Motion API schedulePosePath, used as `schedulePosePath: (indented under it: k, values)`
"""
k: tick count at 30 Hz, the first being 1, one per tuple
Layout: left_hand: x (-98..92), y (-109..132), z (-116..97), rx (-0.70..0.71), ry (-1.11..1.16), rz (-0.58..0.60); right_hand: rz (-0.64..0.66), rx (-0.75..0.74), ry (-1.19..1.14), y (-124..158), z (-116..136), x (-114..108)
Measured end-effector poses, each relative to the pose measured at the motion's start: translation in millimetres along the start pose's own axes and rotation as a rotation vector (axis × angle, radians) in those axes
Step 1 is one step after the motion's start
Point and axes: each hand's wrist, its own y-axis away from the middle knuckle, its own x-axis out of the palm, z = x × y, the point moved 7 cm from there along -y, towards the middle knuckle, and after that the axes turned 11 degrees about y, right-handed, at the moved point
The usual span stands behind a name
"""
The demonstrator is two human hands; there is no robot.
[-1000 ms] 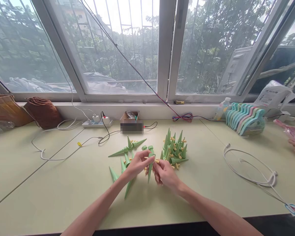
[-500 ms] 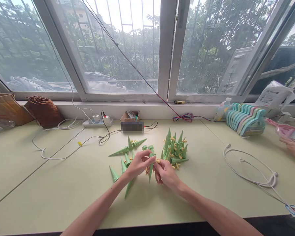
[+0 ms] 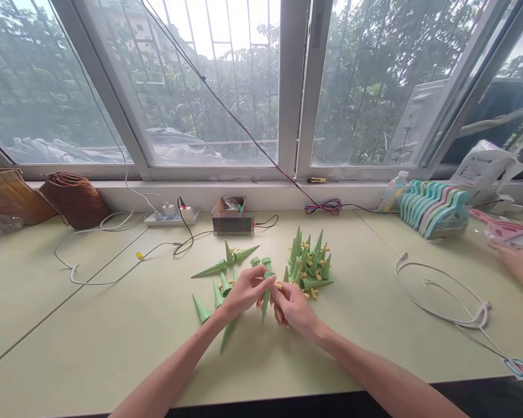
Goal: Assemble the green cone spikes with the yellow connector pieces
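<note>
My left hand [image 3: 244, 292] pinches the wide top of a green plastic cone spike [image 3: 265, 301] whose tip points down toward me. My right hand [image 3: 293, 307] meets it from the right, fingers closed on a small yellow peg [image 3: 279, 285] at the spike's top. A pile of green spikes fitted with yellow pegs [image 3: 308, 263] stands just beyond my right hand. Several loose green spikes [image 3: 220, 270] lie on the table around and behind my left hand.
A pale green table [image 3: 91, 331] runs under a wide window. White cables [image 3: 440, 296], a power strip [image 3: 171, 217], a small open box [image 3: 232, 206], a brown bag [image 3: 75, 197] and stacked pastel hangers [image 3: 433, 209] lie about. Another person's hand [image 3: 516, 264] holds pink packaging at the far right.
My hands stay together on the spike with only small finger shifts. The other person's hand at the right has moved slightly left and up.
</note>
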Motion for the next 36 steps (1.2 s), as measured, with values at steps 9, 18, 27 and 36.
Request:
schedulePosePath:
  k: [9,18,27,36]
  values:
    - [-0.2,0.5,-0.4,-0.005,0.015,0.002,-0.003,-0.012,-0.005,-1.5,-2.1,-0.6]
    - [0.1,2.7,-4.9,0.069,0.026,-0.010,0.032,-0.008,-0.056,-0.6,0.7,-0.7]
    - [1.9,3.7,-8.9,0.037,-0.004,-0.035,0.067,-0.005,-0.095,0.8,3.2,0.5]
    - [3.9,2.0,-6.8,-0.047,0.120,0.007,0.015,-0.140,0.181,-0.8,3.8,-6.2]
